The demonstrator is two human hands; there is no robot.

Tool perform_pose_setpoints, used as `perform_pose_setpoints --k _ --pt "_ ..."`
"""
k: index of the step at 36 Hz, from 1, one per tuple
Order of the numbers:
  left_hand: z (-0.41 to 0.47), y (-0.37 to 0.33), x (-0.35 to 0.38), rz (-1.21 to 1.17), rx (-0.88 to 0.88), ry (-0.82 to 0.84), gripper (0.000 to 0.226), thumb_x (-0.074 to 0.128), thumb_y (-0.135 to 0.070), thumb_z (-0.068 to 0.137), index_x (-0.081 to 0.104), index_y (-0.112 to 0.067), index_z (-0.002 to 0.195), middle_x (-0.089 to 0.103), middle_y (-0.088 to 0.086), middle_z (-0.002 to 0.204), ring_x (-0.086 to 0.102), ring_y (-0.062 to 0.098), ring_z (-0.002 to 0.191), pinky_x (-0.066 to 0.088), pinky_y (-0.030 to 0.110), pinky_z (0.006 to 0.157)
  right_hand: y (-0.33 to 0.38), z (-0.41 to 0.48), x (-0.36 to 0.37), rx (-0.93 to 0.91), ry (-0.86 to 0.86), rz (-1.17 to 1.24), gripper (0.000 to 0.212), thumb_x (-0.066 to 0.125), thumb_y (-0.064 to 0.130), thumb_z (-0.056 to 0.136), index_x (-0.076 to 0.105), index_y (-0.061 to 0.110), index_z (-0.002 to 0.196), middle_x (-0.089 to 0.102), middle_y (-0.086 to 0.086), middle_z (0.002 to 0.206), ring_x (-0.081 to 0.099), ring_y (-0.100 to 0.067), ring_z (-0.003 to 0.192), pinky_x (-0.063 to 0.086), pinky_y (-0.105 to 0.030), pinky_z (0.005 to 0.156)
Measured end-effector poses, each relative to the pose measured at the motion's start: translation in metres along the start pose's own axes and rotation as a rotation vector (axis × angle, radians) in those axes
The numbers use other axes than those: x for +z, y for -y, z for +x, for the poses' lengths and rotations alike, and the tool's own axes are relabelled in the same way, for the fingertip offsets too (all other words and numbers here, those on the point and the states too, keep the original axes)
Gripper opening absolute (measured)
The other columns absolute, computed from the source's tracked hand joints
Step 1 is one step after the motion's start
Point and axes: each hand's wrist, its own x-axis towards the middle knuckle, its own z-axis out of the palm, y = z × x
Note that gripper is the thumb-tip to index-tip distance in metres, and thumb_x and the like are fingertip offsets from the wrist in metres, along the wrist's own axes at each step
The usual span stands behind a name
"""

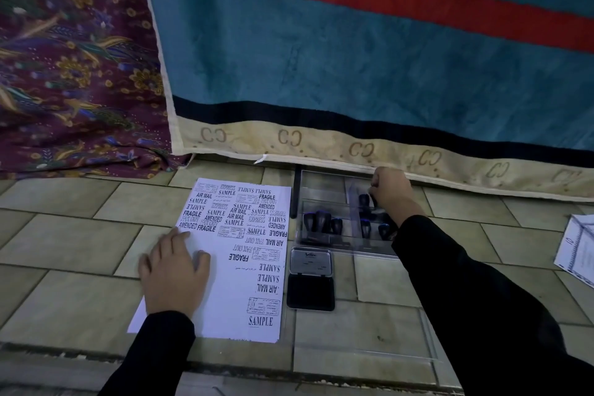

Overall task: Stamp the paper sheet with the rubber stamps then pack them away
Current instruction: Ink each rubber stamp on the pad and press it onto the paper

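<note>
Your left hand (173, 270) lies flat on the paper sheet (225, 299), lower left; your right hand (390, 191) grasps a rubber stamp (364, 201) in the clear case (321, 183).

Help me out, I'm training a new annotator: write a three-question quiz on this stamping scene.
1. True or false: the left hand lies flat on the paper sheet.
2. Fill in: the ink pad beside the sheet has its lid ___.
3. Where is the right hand? A: pressing the ink pad. B: gripping a rubber stamp in the clear box. C: lifting the paper sheet.
Key: 1 true; 2 open; 3 B.
</note>
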Motion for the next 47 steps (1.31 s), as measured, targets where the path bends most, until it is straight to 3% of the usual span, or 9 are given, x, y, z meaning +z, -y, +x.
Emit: perform_pose_setpoints --k 6,10,14,19,22,27,34,39,47 --pt "0.001 0.004 -0.002 -0.081 -0.035 0.011 0.055 0.037 -0.039 0.072 0.054 -0.016 0.119 0.053 0.005 0.133 0.045 0.026 0.125 0.022 0.049 0.108 -0.009 0.001 -0.004 0.005 -0.031 0.178 0.024 0.067 0.01 0.08 0.066 0.003 0.103 0.066 -0.018 0.107 0.062 -0.032 0.099 0.049 -0.032 0.084" --pt "0.002 0.006 -0.003 -0.158 -0.047 0.036 0.043 0.055 -0.029 0.081 0.053 -0.018 0.123 0.049 0.002 0.14 0.038 0.023 0.132 0.014 0.046 0.113 -0.016 -0.012 -0.011 -0.062 -0.154 0.244 0.018 0.064 0.014 0.085 0.068 0.005 0.101 0.063 -0.018 0.107 0.062 -0.029 0.093 0.043 -0.023 0.079" --pt "0.008 0.007 -0.008 -0.256 -0.084 0.069 0.04 0.062 -0.023 0.085 0.056 -0.019 0.124 0.046 0.001 0.143 0.036 0.021 0.135 0.01 0.043 0.114 -0.013 -0.038 -0.026 -0.06 -0.241 0.42 0.018 0.065 0.014 0.085 0.066 0.006 0.102 0.067 -0.015 0.1 0.064 -0.022 0.085 0.056 -0.03 0.075" --pt "0.02 0.02 -0.021 -0.654 -0.224 0.231 0.044 0.055 -0.048 0.073 0.061 -0.031 0.114 0.055 -0.002 0.133 0.049 0.021 0.123 0.025 0.047 0.114 0.012 -0.087 -0.043 -0.118 -0.239 0.547 0.027 0.063 0.015 0.086 0.06 0.012 0.113 0.065 -0.002 0.094 0.061 -0.013 0.079 0.044 -0.018 0.07" --pt "0.017 0.017 -0.027 -0.81 -0.266 0.168 0.038 0.056 -0.039 0.08 0.06 -0.027 0.115 0.058 -0.001 0.129 0.052 0.021 0.12 0.036 0.04 0.107 0.028 -0.121 -0.038 -0.194 -0.144 0.54 0.024 0.064 0.019 0.086 0.064 0.016 0.109 0.064 0.003 0.097 0.06 -0.005 0.077 0.044 -0.01 0.066" --pt "0.004 -0.005 -0.03 -0.627 0.072 -0.103 0.03 0.055 -0.03 0.084 0.062 -0.019 0.111 0.058 0.005 0.129 0.05 0.024 0.123 0.037 0.049 0.106 0.043 -0.171 -0.02 -0.288 -0.006 0.607 0.024 0.073 0.015 0.079 0.07 0.014 0.103 0.063 0.002 0.093 0.062 -0.005 0.074 0.051 -0.008 0.074" --pt "-0.043 -0.056 -0.022 -0.387 0.513 0.286 0.068 0.04 -0.078 0.073 0.049 -0.038 0.127 0.034 -0.023 0.142 0.015 0.0 0.141 0.003 0.041 0.119 0.049 -0.197 -0.002 -0.407 0.088 0.498 0.031 0.07 0.01 0.081 0.066 0.01 0.112 0.064 -0.008 0.106 0.064 -0.015 0.085 0.048 -0.009 0.079" --pt "-0.06 -0.074 -0.009 -0.263 0.583 0.325 0.089 0.045 -0.085 0.061 0.044 -0.034 0.134 0.034 -0.019 0.148 0.011 -0.001 0.141 -0.002 0.035 0.118 0.05 -0.203 0.003 -0.448 0.073 0.43 0.033 0.07 0.012 0.08 0.063 0.013 0.111 0.065 -0.009 0.104 0.066 -0.021 0.083 0.056 -0.034 0.079" --pt "-0.065 -0.076 -0.003 -0.197 0.571 0.312 0.085 0.054 -0.079 0.064 0.04 -0.037 0.137 0.038 -0.021 0.146 0.008 -0.003 0.141 -0.002 0.037 0.118 0.052 -0.212 0.01 -0.469 0.057 0.377 0.017 0.071 0.012 0.078 0.063 0.007 0.092 0.062 -0.011 0.094 0.064 -0.026 0.077 0.053 -0.041 0.075"
